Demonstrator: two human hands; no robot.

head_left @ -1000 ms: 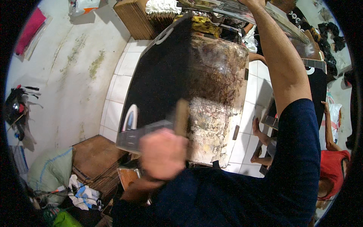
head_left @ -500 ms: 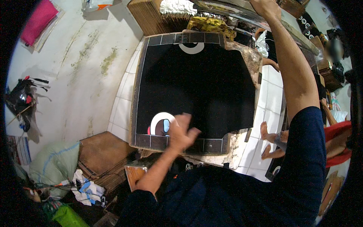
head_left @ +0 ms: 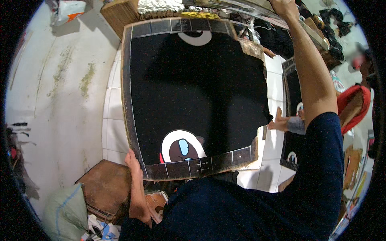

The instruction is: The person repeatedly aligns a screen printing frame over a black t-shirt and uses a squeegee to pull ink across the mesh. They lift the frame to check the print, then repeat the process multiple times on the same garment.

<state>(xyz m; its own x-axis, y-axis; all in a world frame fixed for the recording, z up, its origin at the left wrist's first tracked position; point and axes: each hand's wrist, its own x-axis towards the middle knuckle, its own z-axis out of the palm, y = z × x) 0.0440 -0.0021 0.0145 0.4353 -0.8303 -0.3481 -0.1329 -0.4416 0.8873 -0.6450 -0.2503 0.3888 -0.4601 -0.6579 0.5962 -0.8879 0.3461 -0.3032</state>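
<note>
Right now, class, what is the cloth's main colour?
The cloth is mainly black, shown in the head view.

A stained white wall (head_left: pixel 76 116) occupies the left of the frame. A white bag with orange patch (head_left: pixel 67 12) is located upper left. A pale green sack (head_left: pixel 66 215) sits lower left, beside stacked brown boards (head_left: pixel 105 182). Dark bundles (head_left: pixel 339 22), possibly plastic bags, lie upper right.

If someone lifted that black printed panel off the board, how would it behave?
The black panel would probably flop: it looks like cloth, its right edge uneven. It's likely light for its size, seeming thin where it lies flat on the board.
</note>
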